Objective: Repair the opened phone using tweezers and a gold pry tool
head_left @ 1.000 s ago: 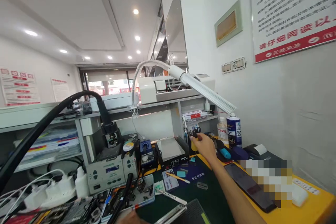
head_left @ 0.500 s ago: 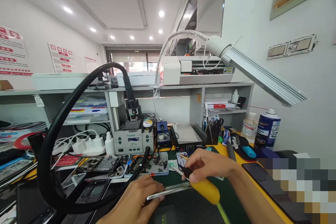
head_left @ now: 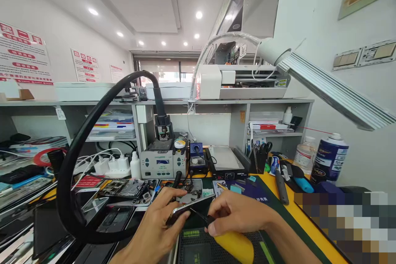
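Note:
My left hand (head_left: 162,222) grips a phone (head_left: 194,206) between thumb and fingers, tilted with its edge towards me. My right hand (head_left: 232,214) is closed round a yellow-handled tool (head_left: 233,245) that has a black collar and a thin shaft. The shaft's tip points left and reaches the near edge of the phone, close to my left thumb; whether it touches cannot be made out. Both are held above a black textured work pad (head_left: 222,237) on the bench. The phone's far face is hidden.
A thick black hose (head_left: 63,173) loops across the left side. Behind the phone sit a tray of small parts (head_left: 198,187) and a grey soldering station (head_left: 159,165). Opened phones (head_left: 126,189) lie to the left. A spray can (head_left: 329,159) stands at right, beneath a lamp (head_left: 334,86).
The phone has been raised and tipped, with my left hand now more upright beside it. The tool has moved down and left, its tip now by the phone's edge. The view has turned slightly left.

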The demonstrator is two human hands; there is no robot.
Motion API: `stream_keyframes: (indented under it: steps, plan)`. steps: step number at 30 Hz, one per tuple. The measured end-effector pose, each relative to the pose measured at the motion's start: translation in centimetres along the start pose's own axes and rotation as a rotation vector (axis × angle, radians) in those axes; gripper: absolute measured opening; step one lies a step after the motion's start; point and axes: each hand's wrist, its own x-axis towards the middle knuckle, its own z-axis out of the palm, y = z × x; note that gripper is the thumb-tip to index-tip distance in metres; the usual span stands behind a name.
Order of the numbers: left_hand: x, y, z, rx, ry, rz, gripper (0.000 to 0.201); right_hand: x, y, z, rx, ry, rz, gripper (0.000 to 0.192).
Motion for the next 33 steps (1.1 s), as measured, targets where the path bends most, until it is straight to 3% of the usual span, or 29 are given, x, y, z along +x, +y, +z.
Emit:
stream_keyframes:
  steps: [12, 33]
  plan:
    - [-0.2, 0.2, 0.1, 0.046, 0.026, 0.058, 0.012, 1.0, -0.1, 1.2, 0.023, 0.036, 0.038, 0.043]
    - [-0.4, 0.2, -0.1, 0.076, -0.029, 0.049, 0.01, 0.5, 0.5, -0.7, 0.004, 0.077, 0.128, 0.04]
